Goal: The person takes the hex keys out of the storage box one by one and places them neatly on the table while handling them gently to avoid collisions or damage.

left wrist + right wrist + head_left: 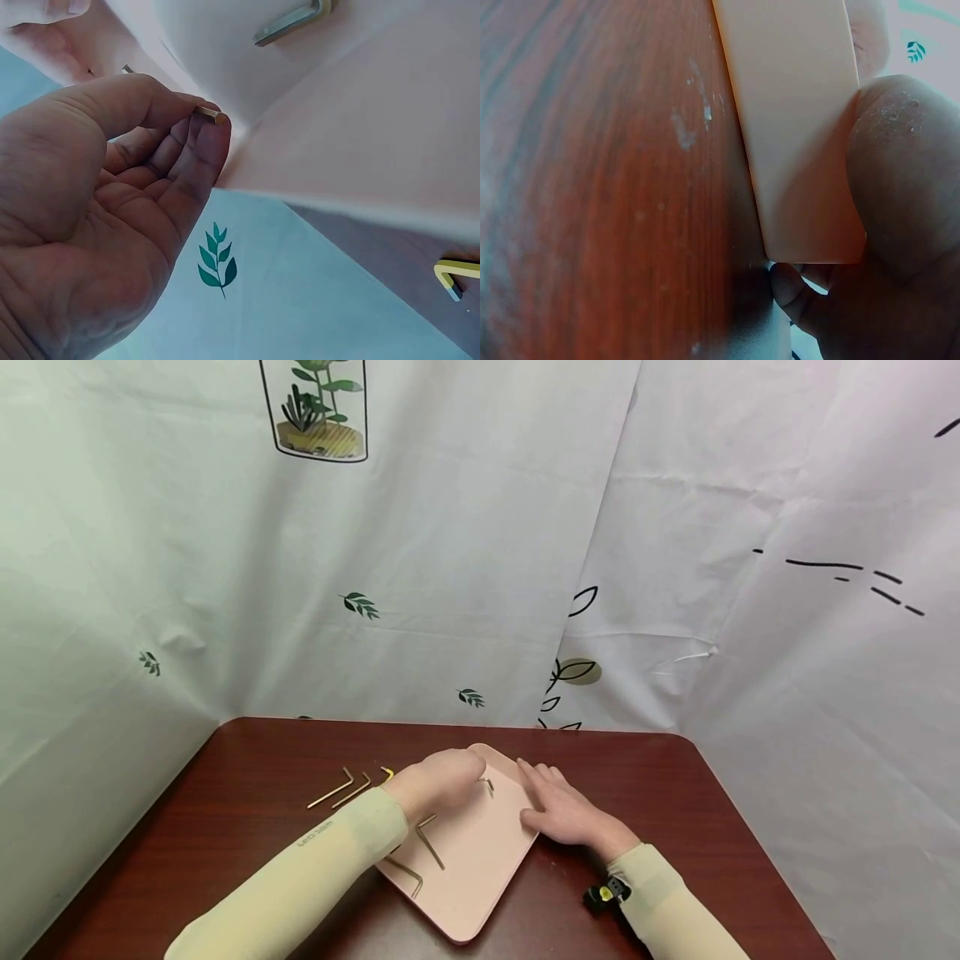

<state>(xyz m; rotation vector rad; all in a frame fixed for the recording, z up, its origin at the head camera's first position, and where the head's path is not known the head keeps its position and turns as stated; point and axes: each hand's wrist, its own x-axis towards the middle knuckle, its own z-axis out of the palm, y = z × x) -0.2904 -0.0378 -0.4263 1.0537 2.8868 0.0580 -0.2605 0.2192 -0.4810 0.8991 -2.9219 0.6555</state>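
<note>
1. White leaf-printed cloth [480,527] hangs behind a reddish-brown wood-grained table [645,793].
2. Your left hand [442,777] pinches a hex key [210,115] between thumb and fingertips, at the far end of a pink tray [480,868].
3. Its visible tip is narrow and brassy; your fingers cover much of the rest.
4. Apart from your left, your right hand [562,810] rests on the tray's far right corner, fingers spread.
5. Nearer you, two bronze-toned L-shaped keys [431,846] lie inside the tray.
6. Left of the tray, two similar keys [330,794] and a yellow key [388,772] lie on the table.
</note>
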